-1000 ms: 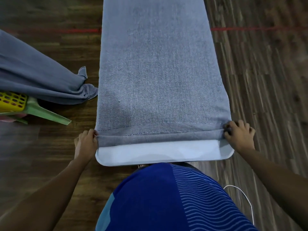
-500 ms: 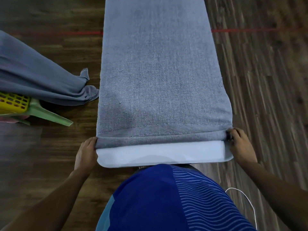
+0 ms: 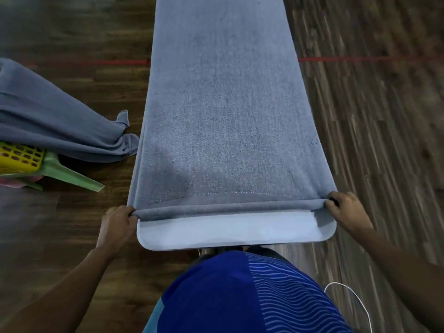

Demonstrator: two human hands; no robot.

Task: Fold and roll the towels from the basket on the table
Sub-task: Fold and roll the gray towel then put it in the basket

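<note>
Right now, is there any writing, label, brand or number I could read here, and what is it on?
None can be read.
The towel, table, basket, shirt and floor carry no words or numbers.
The red line is a plain stripe.

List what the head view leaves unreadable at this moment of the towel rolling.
All in the head view:
The towel: far end cut off by the top edge.
The basket: mostly covered by a second towel and cut by the left edge; contents unknown.
The left hand and right hand: fingertips partly hidden by the rolled hem.
The table: legs hidden by the person's torso.
</note>
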